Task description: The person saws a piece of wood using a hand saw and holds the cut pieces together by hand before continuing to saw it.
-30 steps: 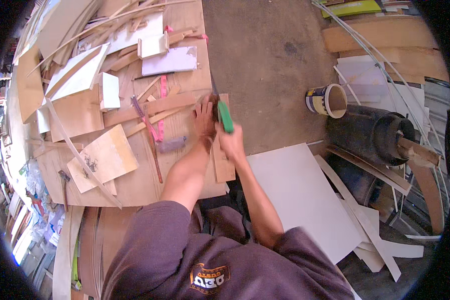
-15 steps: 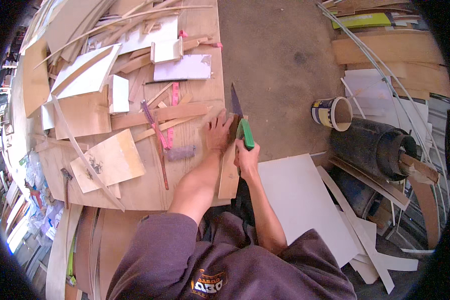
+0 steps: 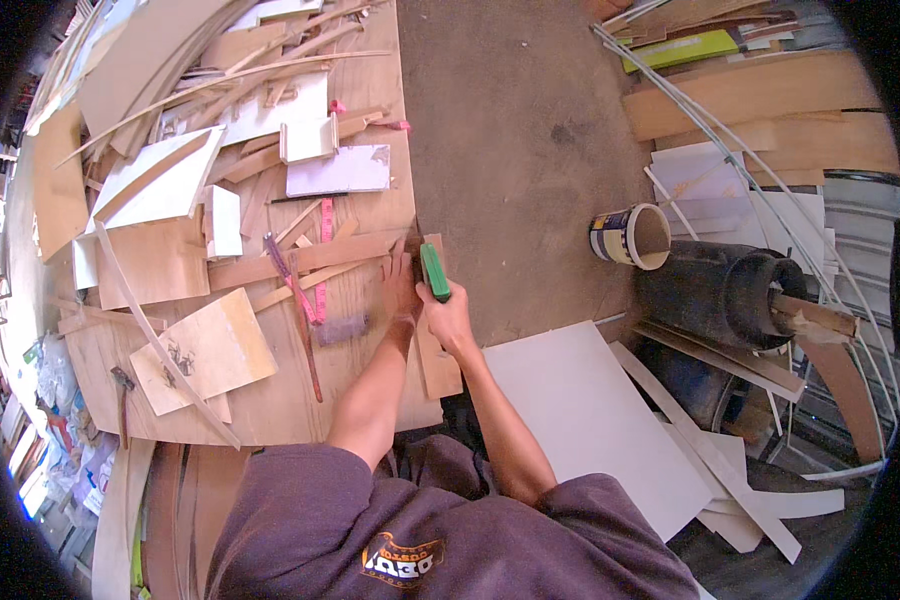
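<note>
My right hand (image 3: 446, 318) is closed around the green handle of a hand saw (image 3: 435, 272). The saw meets a narrow wooden board (image 3: 438, 365) at the right edge of the wooden work table (image 3: 370, 410). Only a thin dark sliver of its blade shows, beyond the handle. Just left of the saw, my left hand (image 3: 400, 290) lies flat with fingers stretched forward, by the board's left side. How far the fingers press on the board is hard to make out.
Wood offcuts, a pink measuring tape (image 3: 321, 290) and a hammer (image 3: 123, 400) lie on the table. To the right are a white panel (image 3: 570, 410), a bucket (image 3: 630, 238) and a black cylinder (image 3: 715, 290). Long thin strips (image 3: 715, 120) cross the far right.
The whole view has shifted, moving the scene left and slightly down. My right hand has pushed the saw a little forward, and less of its blade shows. My left hand stays beside it.
</note>
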Demonstrator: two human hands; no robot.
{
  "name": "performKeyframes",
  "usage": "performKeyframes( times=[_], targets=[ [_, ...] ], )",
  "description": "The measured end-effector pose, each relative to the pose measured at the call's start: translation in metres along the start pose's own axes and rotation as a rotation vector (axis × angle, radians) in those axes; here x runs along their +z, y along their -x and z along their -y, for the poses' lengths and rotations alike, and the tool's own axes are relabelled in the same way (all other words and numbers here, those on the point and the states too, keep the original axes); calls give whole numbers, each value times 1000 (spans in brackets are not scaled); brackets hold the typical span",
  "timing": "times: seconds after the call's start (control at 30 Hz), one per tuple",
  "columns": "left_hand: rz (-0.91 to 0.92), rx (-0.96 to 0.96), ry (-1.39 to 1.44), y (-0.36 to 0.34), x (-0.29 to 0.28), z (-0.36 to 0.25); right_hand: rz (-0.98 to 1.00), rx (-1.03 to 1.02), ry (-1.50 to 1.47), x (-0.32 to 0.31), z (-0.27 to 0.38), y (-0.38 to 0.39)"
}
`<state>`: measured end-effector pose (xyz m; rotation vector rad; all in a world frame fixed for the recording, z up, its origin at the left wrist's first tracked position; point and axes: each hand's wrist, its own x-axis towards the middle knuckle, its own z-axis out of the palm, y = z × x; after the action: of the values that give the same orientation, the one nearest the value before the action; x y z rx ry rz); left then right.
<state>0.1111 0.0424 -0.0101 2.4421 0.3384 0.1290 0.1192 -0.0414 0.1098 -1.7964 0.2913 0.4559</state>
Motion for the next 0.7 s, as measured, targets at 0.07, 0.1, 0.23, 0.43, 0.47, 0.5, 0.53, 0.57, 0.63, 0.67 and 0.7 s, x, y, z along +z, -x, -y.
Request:
performKeyframes(
  times=[0.07, 0.1, 0.23, 0.43, 0.47, 0.5, 0.53, 0.57, 0.63, 0.67, 0.7],
  targets=[
    [-17, 10, -69, -3, -2, -10, 8, 109, -118, -2, 12, -6],
    [-27, 17, -141, -6, -2, -17, 7, 100, -113, -3, 10, -9],
    [23, -86, -235, -4, 9, -16, 13, 118, -75, 5, 4, -15],
    [56, -31, -19, 3, 5, -4, -10, 159, -84, -6, -7, 13],
    [86, 70, -207, 2, -9, -32, -81, 124, -90, -17, -16, 14],
    [86, 58, -223, 1, -17, -37, -64, 131, -97, -17, -10, 15],
    [31, 66, -269, 2, -20, -40, -67, 204, -242, -22, -2, 17],
    [-22, 76, -314, 3, -21, -40, -73, 280, -386, -24, 5, 16],
    [57, 52, -295, 3, -18, -42, -59, 327, -357, -23, 8, 5],
    [54, 38, -235, 5, -17, -43, -57, 310, -335, -20, 7, 4],
    [37, 28, -177, -1, -16, -44, -51, 279, -316, -19, 8, -2]
  ],
)
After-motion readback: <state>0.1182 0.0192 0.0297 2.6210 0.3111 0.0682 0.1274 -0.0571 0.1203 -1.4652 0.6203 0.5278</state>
